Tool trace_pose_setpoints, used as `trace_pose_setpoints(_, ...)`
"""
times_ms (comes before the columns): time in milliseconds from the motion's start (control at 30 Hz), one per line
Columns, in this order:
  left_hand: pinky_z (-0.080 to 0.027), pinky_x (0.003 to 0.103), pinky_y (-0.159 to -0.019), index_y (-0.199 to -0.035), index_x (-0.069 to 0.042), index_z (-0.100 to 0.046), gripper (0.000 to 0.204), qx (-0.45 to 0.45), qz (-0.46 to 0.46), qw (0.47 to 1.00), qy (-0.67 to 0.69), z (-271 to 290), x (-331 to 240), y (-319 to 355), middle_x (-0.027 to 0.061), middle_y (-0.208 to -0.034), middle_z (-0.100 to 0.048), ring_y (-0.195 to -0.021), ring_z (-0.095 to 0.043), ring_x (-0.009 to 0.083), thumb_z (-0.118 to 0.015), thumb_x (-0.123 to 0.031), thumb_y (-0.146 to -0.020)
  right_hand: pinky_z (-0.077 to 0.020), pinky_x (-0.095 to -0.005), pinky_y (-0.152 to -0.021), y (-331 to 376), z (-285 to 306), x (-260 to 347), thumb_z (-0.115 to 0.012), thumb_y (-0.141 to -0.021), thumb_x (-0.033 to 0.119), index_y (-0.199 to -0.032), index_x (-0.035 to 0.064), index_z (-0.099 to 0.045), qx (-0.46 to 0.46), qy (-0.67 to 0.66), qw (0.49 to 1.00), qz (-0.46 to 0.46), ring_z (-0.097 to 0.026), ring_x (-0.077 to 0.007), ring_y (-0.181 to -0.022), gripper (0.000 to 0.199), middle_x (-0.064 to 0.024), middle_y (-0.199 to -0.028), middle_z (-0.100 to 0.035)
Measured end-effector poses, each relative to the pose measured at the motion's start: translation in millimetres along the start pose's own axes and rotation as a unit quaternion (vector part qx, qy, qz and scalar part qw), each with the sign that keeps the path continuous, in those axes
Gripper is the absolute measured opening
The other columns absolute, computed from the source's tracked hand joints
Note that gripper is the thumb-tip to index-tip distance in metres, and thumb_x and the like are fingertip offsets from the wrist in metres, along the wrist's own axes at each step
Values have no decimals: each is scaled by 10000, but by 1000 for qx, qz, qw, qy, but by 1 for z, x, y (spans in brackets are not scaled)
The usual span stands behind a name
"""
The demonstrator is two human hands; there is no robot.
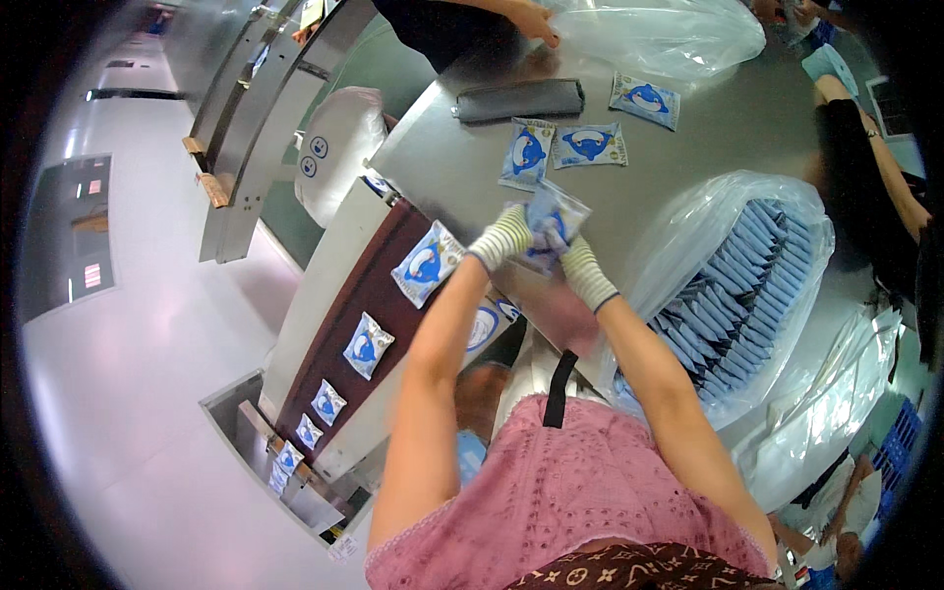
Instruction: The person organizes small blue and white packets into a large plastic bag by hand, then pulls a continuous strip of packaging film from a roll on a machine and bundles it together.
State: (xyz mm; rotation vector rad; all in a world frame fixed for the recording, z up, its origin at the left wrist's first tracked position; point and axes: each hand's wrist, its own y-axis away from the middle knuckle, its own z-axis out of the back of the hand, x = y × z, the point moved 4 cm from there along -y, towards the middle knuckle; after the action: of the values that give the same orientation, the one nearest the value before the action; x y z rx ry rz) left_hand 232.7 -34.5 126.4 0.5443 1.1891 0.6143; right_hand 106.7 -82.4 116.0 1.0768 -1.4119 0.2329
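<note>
Both my hands wear striped knit gloves and meet over the steel table. My left hand point(503, 236) is closed on the left side of some small blue-and-white sealed packets point(562, 208), which seem to overlap. From the right, my right hand point(587, 271) grips the same packets; its fingertips are partly blurred. Just beyond lie two loose packets, one upright point(527, 153) and one sideways point(590, 146). Another packet point(645, 100) rests farther right. On the brown conveyor belt point(334, 295) to my left, several packets run in a line, the closest packet point(427, 264) beside my left forearm.
A clear bag point(678, 246) with rows of upright packets stands right of my hands. A grey roll point(519, 100) lies at the table's far side. Another person's hand point(531, 22) touches a large clear bag point(659, 39). Flat plastic bags point(836, 383) lie at right.
</note>
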Motion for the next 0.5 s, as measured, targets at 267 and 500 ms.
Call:
trace_pose_setpoints(267, -304, 354, -923, -1116, 0, -421, 573, -44, -258, 964, 34, -29, -101, 71, 170, -1150, -450, -1065, -419, 280, -610, -303, -669, -460, -269, -684, 67, 78, 61, -596, -657, 131, -1015, 48, -485, 87, -17, 994, 58, -551, -146, -761, 384, -43, -854, -546)
trace_pose_setpoints(500, -454, 362, -695, -844, 4, -572, 329, -227, 171, 898, -335, 64, 11, 36, 163, -822, -607, -788, -588, 278, -663, -245, -651, -426, -233, -620, 109, 107, 53, -571, -670, 96, -949, 68, -489, -55, -221, 972, -58, -484, -104, -680, 291, -6, -770, -470)
